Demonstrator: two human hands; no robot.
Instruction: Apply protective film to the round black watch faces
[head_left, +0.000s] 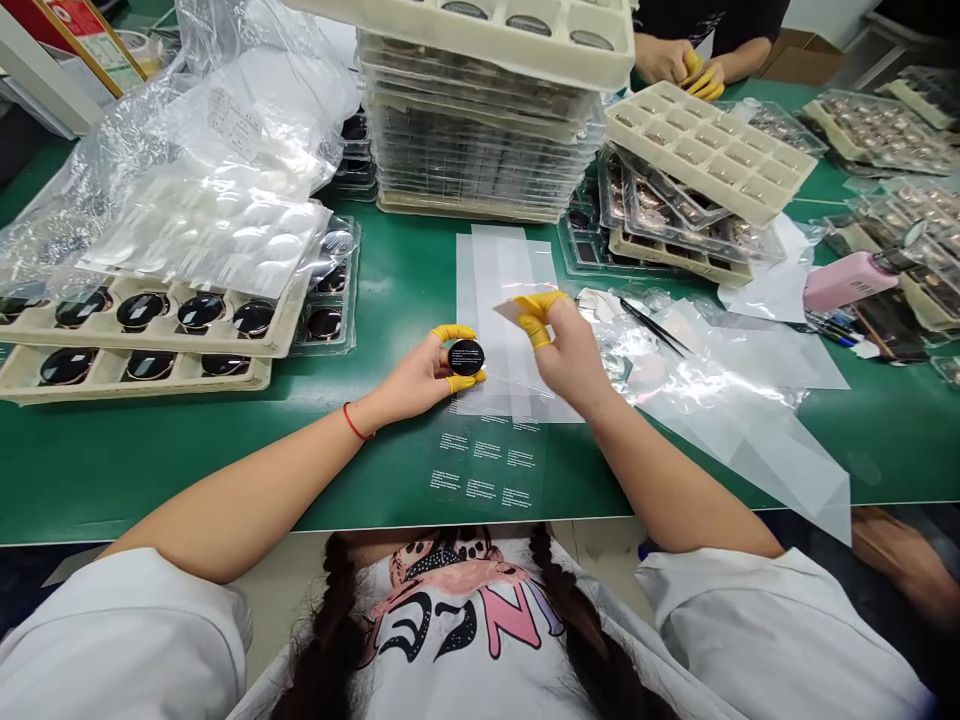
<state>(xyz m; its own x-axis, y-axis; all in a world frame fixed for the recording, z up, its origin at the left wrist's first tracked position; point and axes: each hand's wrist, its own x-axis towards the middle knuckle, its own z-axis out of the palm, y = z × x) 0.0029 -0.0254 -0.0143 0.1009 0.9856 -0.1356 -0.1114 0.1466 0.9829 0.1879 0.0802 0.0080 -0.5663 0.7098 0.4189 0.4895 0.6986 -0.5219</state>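
My left hand (412,378) pinches a round black disc (466,357) with a glossy face between yellow finger cots, its edge held by thumb and finger. My right hand (571,350) holds a small piece of clear film (512,312) between yellow-cotted fingertips, close to the disc but apart from it. Beneath both hands lie translucent film strips (501,330) on the green work mat (390,270). A sheet of small printed labels (486,468) sits nearer me. Fine black tweezers (652,326) rest on crumpled plastic just beyond my right hand.
Beige trays of black discs (150,325) stand to the left, under loose plastic bags (225,150). A tall tray stack (480,130) rises ahead. More filled trays lie right, with a pink bottle (850,283). A co-worker's hands (679,70) wear yellow finger cots beyond.
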